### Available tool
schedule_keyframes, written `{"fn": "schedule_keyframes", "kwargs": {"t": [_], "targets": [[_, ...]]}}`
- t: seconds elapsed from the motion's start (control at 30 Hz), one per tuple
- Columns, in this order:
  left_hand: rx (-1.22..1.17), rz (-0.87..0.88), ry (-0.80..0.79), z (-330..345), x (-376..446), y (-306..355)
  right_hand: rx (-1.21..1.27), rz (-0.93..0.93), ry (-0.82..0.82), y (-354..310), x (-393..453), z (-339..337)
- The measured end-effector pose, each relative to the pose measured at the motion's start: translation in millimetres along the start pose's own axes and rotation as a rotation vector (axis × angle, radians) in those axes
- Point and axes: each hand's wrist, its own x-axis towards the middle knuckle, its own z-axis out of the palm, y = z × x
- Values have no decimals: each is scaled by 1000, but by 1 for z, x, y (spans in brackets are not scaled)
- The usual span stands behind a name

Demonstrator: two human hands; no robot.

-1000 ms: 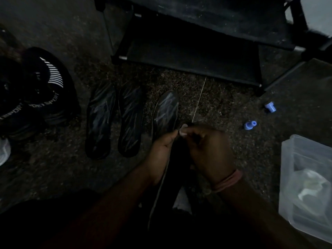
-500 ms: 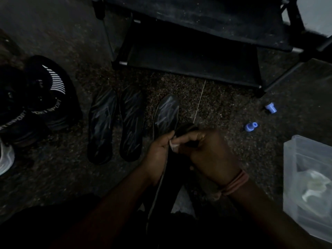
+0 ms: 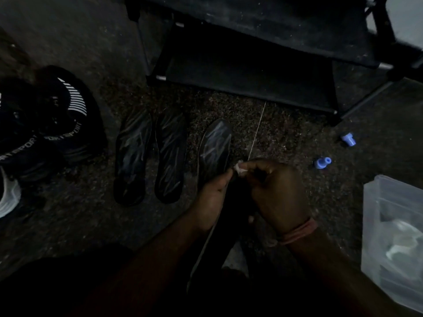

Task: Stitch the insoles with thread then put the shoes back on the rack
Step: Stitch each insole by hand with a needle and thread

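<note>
**Insole held on edge at lower centre**

A clear plastic container (image 3: 393,243) was seen at the lower right edge of the frame, with a pale, crumpled item inside (too dim to be identified). The insole being stitched (image 3: 212,243) was held at lower centre, its long axis running from the bottom of the frame up toward the hands, slightly tilted right. It was gripped along its left edge by the left hand (image 3: 211,197), fingers curled closed. The right hand (image 3: 278,193) was closed, thumb and forefinger pinched on something small and pale at the insole's upper end. A thin thread (image 3: 257,131) was stretched from that pinch toward the rack (image 3: 251,72) at upper centre. Three more insoles (image 3: 170,156) were laid on the floor at centre left, toes pointing up-frame. Shoes (image 3: 57,124) were piled at the left edge.
</note>
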Motion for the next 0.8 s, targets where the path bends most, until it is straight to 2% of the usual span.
{"fn": "schedule_keyframes", "kwargs": {"t": [0.03,0.13,0.23,0.3,0.43,0.5,0.7,0.8], "targets": [[-20,-3,-21,0,-1,0,7,-2,-29,-2,-1,0],[-28,17,-19,-3,-1,6,258,105,-268,-16,-6,4],[1,5,15,0,-2,6,325,176,-365,-15,0,-4],[1,-30,-12,5,-5,6,169,156,-339,-5,2,-8],[-35,6,-40,6,-12,24,-7,25,-61,5,2,-5],[-44,51,1,3,-12,28,-85,-51,13,7,-1,3],[-123,84,-1,-1,-12,30,9,-119,-184,1,-13,27],[-85,107,30,3,-9,24,-21,-196,-132,-2,-15,28]]}}
